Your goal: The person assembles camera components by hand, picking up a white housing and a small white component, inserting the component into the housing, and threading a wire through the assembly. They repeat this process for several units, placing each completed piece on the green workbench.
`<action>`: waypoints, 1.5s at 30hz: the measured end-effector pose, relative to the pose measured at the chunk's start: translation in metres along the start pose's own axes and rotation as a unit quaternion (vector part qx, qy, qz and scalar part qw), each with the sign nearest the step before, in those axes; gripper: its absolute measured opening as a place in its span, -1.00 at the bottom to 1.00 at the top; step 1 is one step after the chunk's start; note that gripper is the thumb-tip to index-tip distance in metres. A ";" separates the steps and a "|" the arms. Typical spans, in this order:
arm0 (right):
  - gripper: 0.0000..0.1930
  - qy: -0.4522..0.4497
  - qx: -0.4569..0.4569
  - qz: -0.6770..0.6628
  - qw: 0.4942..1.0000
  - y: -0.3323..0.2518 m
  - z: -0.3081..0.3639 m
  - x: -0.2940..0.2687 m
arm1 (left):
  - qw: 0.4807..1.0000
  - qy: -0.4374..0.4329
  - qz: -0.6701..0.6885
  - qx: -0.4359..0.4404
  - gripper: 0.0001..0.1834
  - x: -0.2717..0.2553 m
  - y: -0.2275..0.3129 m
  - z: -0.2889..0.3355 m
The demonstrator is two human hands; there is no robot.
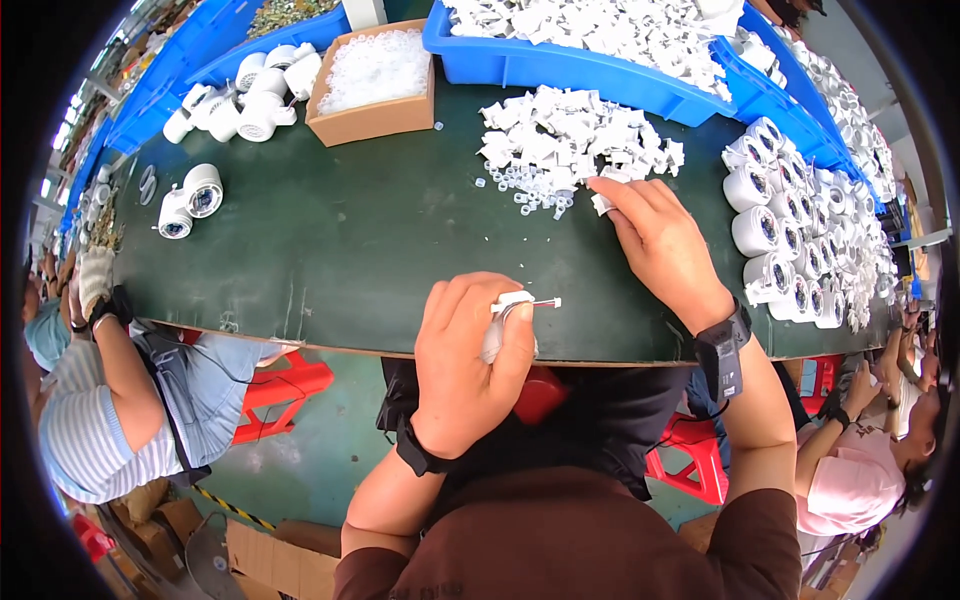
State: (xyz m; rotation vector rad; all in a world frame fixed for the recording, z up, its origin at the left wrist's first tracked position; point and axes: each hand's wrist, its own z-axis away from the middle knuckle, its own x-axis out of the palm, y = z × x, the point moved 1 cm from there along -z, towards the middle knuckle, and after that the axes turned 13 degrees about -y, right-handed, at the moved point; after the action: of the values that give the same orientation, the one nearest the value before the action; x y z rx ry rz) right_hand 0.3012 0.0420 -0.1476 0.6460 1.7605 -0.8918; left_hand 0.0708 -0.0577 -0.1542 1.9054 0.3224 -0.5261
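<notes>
My left hand (463,350) is closed around a white rounded plastic housing (494,343) at the table's near edge. A short thin cable with a small white connector (556,302) sticks out of it to the right. My right hand (665,245) reaches to the near side of a heap of small white plastic parts (560,125). Between its thumb and fingertips is a small white plastic part (602,204). Small clear plastic rings (540,190) lie just left of those fingertips.
Rows of white round units with dark lens-like fronts (770,230) stand at the right. A cardboard box of clear small parts (378,115), blue bins (570,75) and white housings (262,95) line the back. A double-headed white unit (190,202) lies left. People sit on both sides.
</notes>
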 end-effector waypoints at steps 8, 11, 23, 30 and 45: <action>-0.57 -0.050 0.128 -0.473 0.870 -0.024 0.008 0.003 | 0.992 -0.012 0.120 -0.030 -0.83 -0.002 -0.009 0.007; -0.66 -0.079 0.115 -0.652 0.746 -0.061 0.019 0.003 | 0.894 -0.050 0.411 -0.173 -0.81 0.000 0.003 0.006; -0.53 -0.102 0.032 -0.563 0.820 -0.084 0.029 0.016 | 0.983 -0.087 0.160 -0.006 -0.83 -0.008 -0.005 0.007; -0.61 -0.053 0.074 -0.673 0.734 -0.108 0.037 0.006 | 0.997 0.064 0.018 -0.036 -0.85 -0.005 -0.004 0.005; -0.57 0.025 0.066 -0.579 0.812 -0.124 0.029 0.029 | 0.995 0.050 -0.077 0.028 -0.67 0.005 -0.004 0.009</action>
State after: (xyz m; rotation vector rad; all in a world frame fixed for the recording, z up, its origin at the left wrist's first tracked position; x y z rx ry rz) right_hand 0.2117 -0.0537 -0.1481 -0.4627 2.1027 -1.8146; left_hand 0.0715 -0.0644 -0.1635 1.9753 0.5282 -0.5492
